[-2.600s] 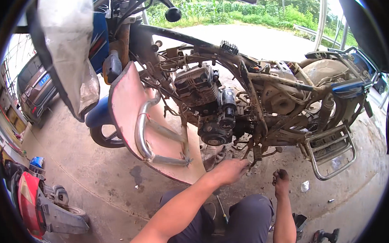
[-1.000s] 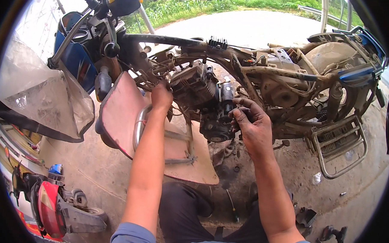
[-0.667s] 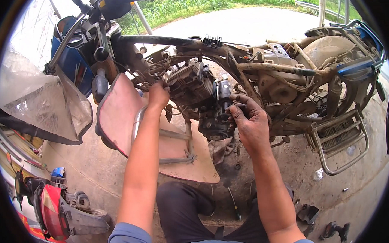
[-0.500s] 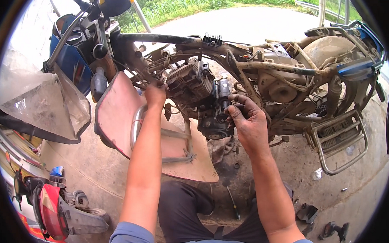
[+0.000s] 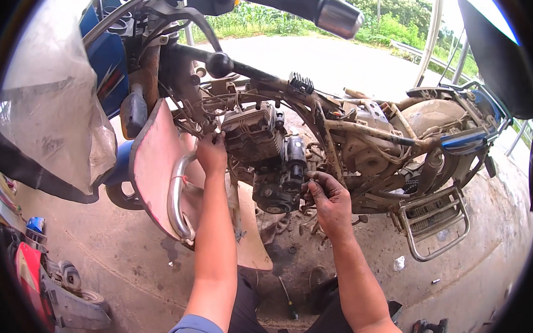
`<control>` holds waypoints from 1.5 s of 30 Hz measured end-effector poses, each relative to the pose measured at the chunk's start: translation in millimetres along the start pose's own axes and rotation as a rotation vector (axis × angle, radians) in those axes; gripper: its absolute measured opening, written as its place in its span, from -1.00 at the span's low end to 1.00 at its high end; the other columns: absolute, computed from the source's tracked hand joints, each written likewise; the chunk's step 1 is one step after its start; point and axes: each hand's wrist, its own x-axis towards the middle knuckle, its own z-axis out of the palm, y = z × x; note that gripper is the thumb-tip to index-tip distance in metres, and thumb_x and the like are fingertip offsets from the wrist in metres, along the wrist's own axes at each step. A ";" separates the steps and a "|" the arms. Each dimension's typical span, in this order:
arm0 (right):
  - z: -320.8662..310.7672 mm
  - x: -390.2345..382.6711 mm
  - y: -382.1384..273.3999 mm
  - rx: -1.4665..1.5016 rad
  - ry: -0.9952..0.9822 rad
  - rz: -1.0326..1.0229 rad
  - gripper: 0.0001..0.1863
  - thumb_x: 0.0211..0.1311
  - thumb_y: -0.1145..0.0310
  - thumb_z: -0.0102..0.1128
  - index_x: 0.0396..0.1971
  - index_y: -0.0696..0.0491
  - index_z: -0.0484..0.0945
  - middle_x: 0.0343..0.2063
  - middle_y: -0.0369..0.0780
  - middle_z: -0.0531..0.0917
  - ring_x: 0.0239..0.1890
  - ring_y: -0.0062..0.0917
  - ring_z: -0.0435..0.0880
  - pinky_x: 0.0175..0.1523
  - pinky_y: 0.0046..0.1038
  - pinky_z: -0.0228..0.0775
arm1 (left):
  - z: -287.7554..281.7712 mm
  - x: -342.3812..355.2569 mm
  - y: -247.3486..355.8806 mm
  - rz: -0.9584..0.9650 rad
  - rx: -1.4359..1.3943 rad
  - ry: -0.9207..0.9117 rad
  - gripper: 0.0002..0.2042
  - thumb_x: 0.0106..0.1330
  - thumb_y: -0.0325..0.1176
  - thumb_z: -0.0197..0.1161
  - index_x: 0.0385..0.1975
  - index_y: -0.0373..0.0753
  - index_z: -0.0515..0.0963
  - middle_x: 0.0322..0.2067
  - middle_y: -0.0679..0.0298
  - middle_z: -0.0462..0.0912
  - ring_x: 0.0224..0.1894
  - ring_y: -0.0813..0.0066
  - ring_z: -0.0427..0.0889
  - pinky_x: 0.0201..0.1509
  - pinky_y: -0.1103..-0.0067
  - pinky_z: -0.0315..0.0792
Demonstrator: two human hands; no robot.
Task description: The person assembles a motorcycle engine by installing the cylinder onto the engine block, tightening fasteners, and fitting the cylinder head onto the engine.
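Observation:
My left hand is raised to the front of the dark finned engine, its fingertips pinched among bracket and cable parts beside the cylinder head; what they grip is too small to name. My right hand is at the engine's right side, just below the black cylindrical part, thumb and fingers closed on something small that I cannot make out. The engine sits in a dusty motorcycle frame stripped of seat and tank. Left of it lies a pink-faced curved panel with a bent chrome tube.
A plastic-covered panel hangs at left, above a red scooter. The handlebar crosses the top. A metal side rack juts out at right. On the floor are a screwdriver and a power drill.
Since 2.6 seconds ago both hands have risen from the lower frame to the engine. In the last half second they have barely moved on it, while the view has shifted.

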 end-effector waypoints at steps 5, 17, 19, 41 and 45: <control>10.2 11.7 14.8 -0.083 -0.005 -0.039 -0.74 0.38 0.47 0.38 0.00 0.22 0.66 -0.23 -0.33 0.75 -0.23 -0.72 0.64 -0.07 -0.63 0.52 | 13.1 -6.1 -8.6 -0.082 -0.115 0.086 -0.79 0.26 -0.30 0.48 -0.34 -0.34 0.69 -0.41 0.03 0.74 -0.37 0.09 0.69 -0.20 0.34 0.49; 94.3 145.5 7.2 -0.534 0.020 -0.444 -0.78 0.33 0.41 0.35 -0.11 0.20 0.66 -0.18 -0.19 0.74 -0.15 -0.51 0.67 0.00 -0.41 0.50 | 16.2 -41.5 -2.6 -0.124 -0.196 0.130 -0.75 0.27 -0.25 0.48 -0.28 -0.33 0.67 -0.35 0.04 0.75 -0.29 0.10 0.71 -0.15 0.30 0.52; 89.6 157.0 19.5 -0.609 0.009 -0.468 -0.76 0.33 0.39 0.35 -0.09 0.19 0.66 -0.16 -0.18 0.73 -0.13 -0.49 0.66 0.02 -0.40 0.49 | 15.6 -42.4 -4.1 -0.125 -0.208 0.140 -0.75 0.28 -0.25 0.47 -0.28 -0.33 0.67 -0.35 0.04 0.75 -0.29 0.10 0.71 -0.14 0.31 0.52; 43.8 223.0 92.3 -1.169 -0.003 -0.533 -0.56 0.31 0.20 0.34 0.11 0.10 0.60 0.08 -0.08 0.63 0.15 -0.30 0.52 0.28 -0.25 0.32 | 25.9 -45.4 7.1 -0.086 -0.278 0.154 -0.76 0.29 -0.26 0.45 -0.25 -0.33 0.67 -0.32 0.04 0.75 -0.27 0.10 0.72 -0.12 0.31 0.53; 61.8 213.9 103.4 -1.006 -0.073 -0.529 -0.53 0.31 0.17 0.34 0.14 0.08 0.59 0.13 -0.06 0.61 0.20 -0.27 0.49 0.32 -0.22 0.28 | 19.3 -51.9 -7.0 -0.094 -0.252 0.159 -0.76 0.30 -0.26 0.45 -0.24 -0.33 0.67 -0.31 0.04 0.75 -0.26 0.10 0.72 -0.11 0.31 0.53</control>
